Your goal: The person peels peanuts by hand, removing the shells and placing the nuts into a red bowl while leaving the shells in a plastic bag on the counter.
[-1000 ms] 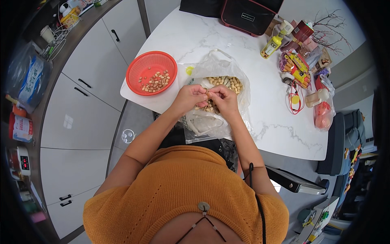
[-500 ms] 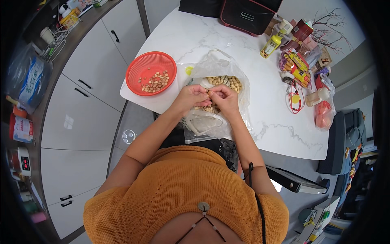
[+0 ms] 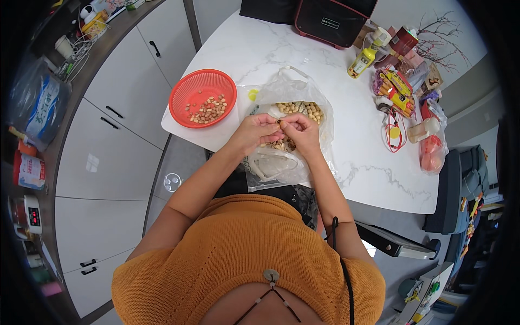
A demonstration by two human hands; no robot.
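Observation:
My left hand (image 3: 253,132) and my right hand (image 3: 304,134) meet over an opened white plastic bag (image 3: 292,86) at the table's near edge. Both sets of fingertips pinch one small peanut (image 3: 279,123), mostly covered by the thumbs and fingers. Unshelled peanuts (image 3: 304,110) lie in the bag just beyond my hands. Broken peanut shells (image 3: 285,144) are gathered in its near part, below my fingers. To the left, a red plastic basket (image 3: 179,92) holds shelled peanuts (image 3: 210,112), some reddish and some paler.
The white marbled table (image 3: 374,146) carries a yellow bottle (image 3: 362,62), a snack packet (image 3: 398,89), a red cord (image 3: 394,142) and a bag with red contents (image 3: 431,147) on its right. A black case (image 3: 331,24) stands at the back. White cabinets (image 3: 108,157) line the left.
My fingers have shifted very slightly around the peanut, with both hands still together over the bag. The basket, the bag and the other things look the same.

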